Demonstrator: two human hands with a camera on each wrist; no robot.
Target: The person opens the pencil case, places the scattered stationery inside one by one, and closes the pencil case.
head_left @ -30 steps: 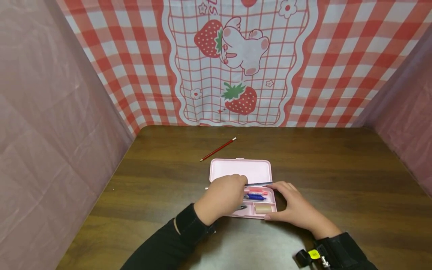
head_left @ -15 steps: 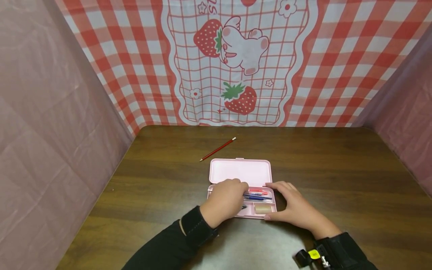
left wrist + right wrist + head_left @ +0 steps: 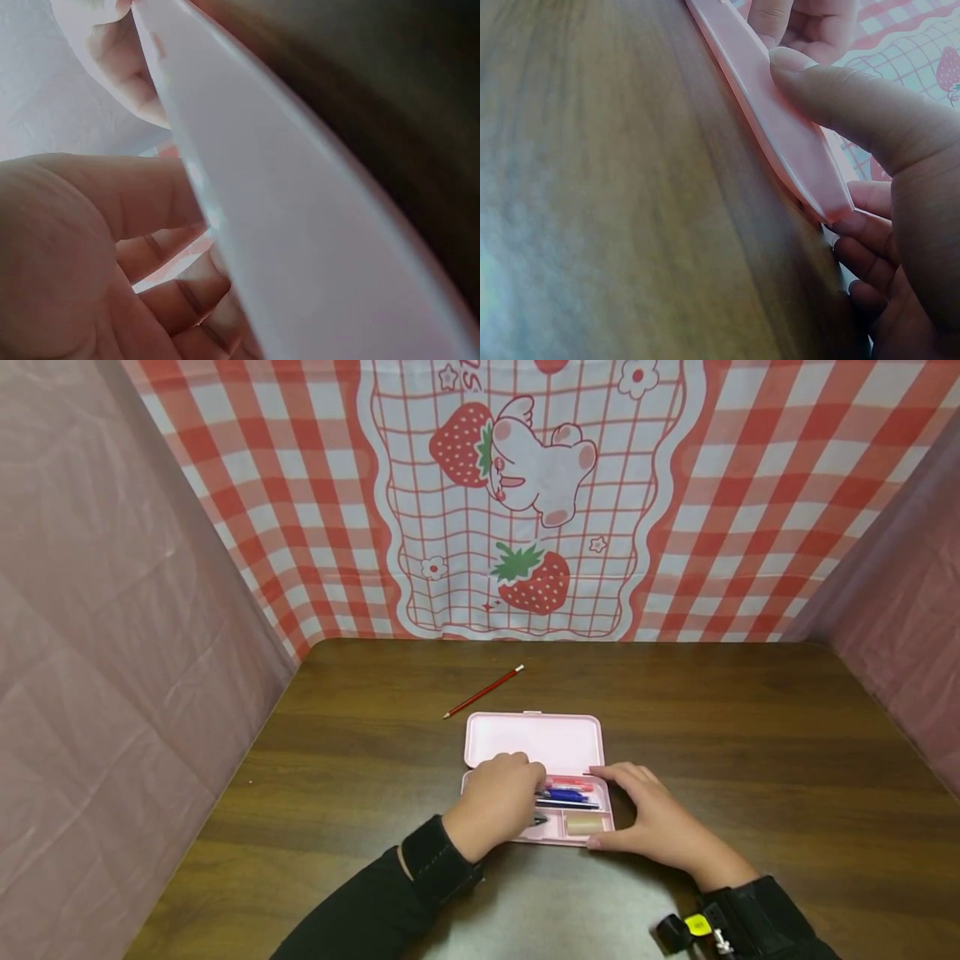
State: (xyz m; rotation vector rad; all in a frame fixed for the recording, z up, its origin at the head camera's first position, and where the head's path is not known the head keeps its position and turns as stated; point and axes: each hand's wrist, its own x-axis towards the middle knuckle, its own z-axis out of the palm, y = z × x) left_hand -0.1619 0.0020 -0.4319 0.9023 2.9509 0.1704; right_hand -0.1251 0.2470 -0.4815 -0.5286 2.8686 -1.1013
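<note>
A pink pencil case (image 3: pixel 534 739) lies with its lid folded back on the table. My left hand (image 3: pixel 497 802) reaches over its left half, pinching the left end of a slim dark pencil (image 3: pixel 570 804). Its fingertips are hidden inside the case. The pencil lies along the long compartment, in front of a blue pen (image 3: pixel 566 795) and a pinkish-red pen (image 3: pixel 572 785). My right hand (image 3: pixel 652 818) grips the case's right end, thumb on the near side and fingers on the far side. In the right wrist view, the thumb presses the pink case wall (image 3: pixel 802 150).
A red pencil (image 3: pixel 483 692) with a white end lies on the wooden table (image 3: pixel 360 735) beyond the case. A beige block (image 3: pixel 584 823) sits in the front right compartment. A dark-tipped item (image 3: pixel 540 820) lies partly under my left hand. A checked cloth (image 3: pixel 322 510) hangs behind.
My left hand has lowered the dark pencil from near the hinge into the long compartment, then shifted it slightly nearer and leftward. My right hand has stayed on the case.
</note>
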